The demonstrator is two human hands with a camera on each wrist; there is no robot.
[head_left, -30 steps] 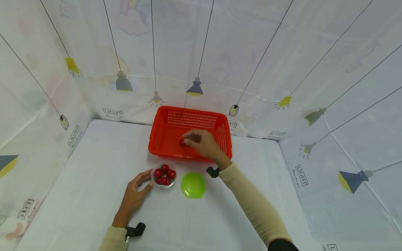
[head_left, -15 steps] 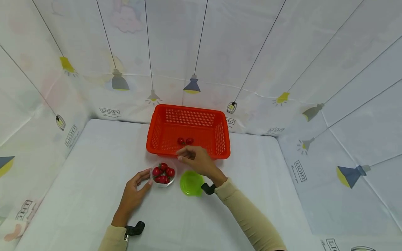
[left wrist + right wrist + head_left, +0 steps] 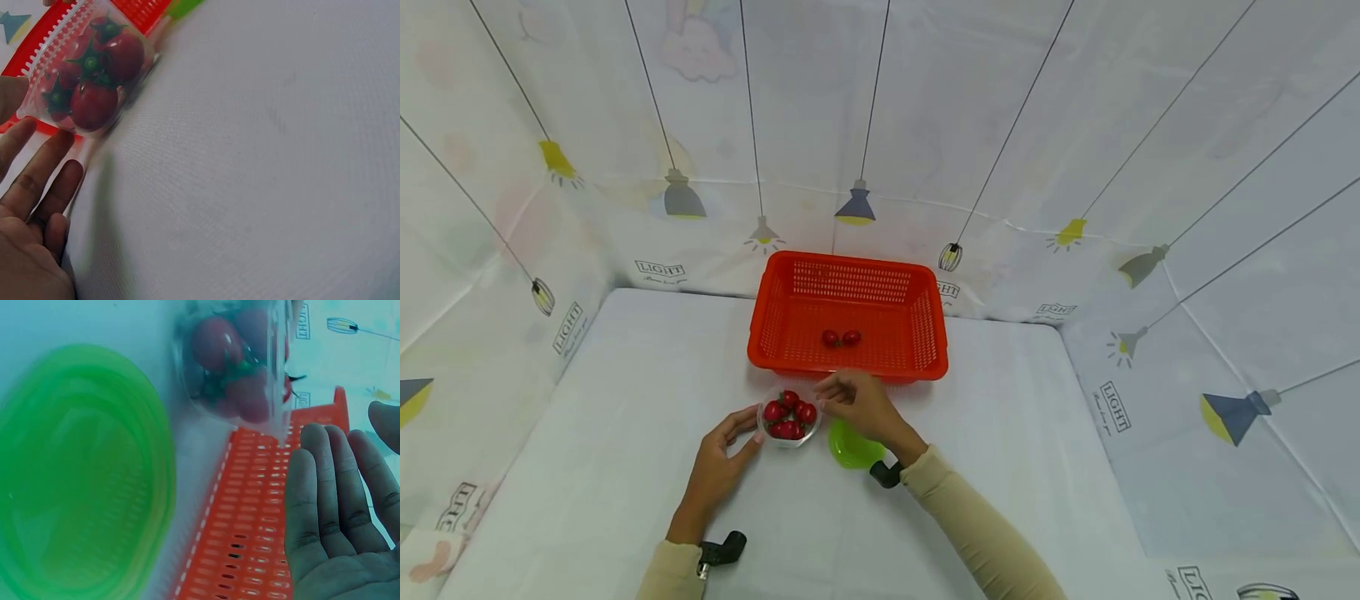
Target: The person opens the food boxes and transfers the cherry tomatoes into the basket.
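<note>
A small clear cup [image 3: 789, 444] holds several cherry tomatoes [image 3: 806, 413] with green stems. My left hand [image 3: 718, 462] touches the cup's left side with its thumb and fingertips; the left wrist view shows its fingers [image 3: 39, 172] fairly straight, not wrapped round the cup. Just right of the cup is my right hand [image 3: 867, 410], over the near edge of the red basket and the green lid [image 3: 848, 450]. In the right wrist view its fingers [image 3: 328, 494] extend with nothing held. Two more cherry tomatoes [image 3: 841, 338] lie in the basket.
The red perforated basket [image 3: 850, 260] stands at the back of the white-covered table [image 3: 647, 400], behind the cup. Fabric walls [image 3: 1022, 108] printed with lamps surround the table. A black device [image 3: 724, 548] is strapped to the left wrist.
My right hand has drawn back from over the tomatoes in the basket towards the cup, leaving two tomatoes in view there. My left hand has stayed at the cup.
</note>
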